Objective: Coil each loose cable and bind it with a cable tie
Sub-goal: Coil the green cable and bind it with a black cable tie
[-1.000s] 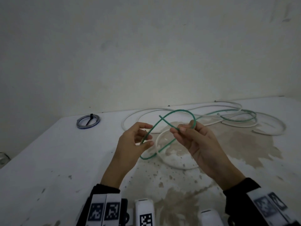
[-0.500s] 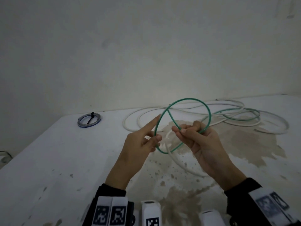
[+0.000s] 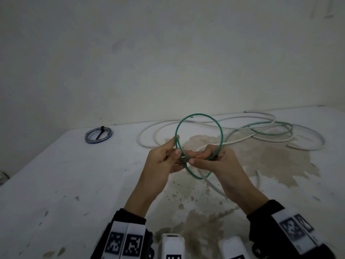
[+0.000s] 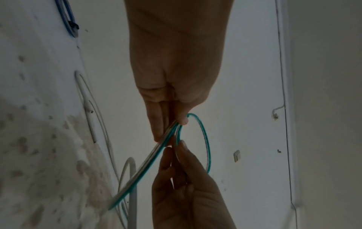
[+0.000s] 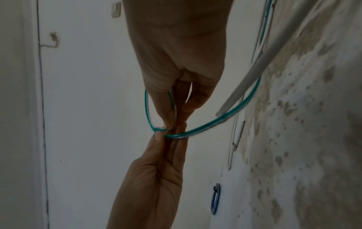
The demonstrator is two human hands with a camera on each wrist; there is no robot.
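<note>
Green cable looped upright above the table, rest trailing to the right. Left hand and right hand both pinch the loop's bottom crossing.

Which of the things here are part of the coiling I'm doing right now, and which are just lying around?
In use:
- thin green cable
- left hand
- right hand

Lying about:
- thick white cable, still loose
- blue-grey coil bound with a black tie
- stained white table
</note>
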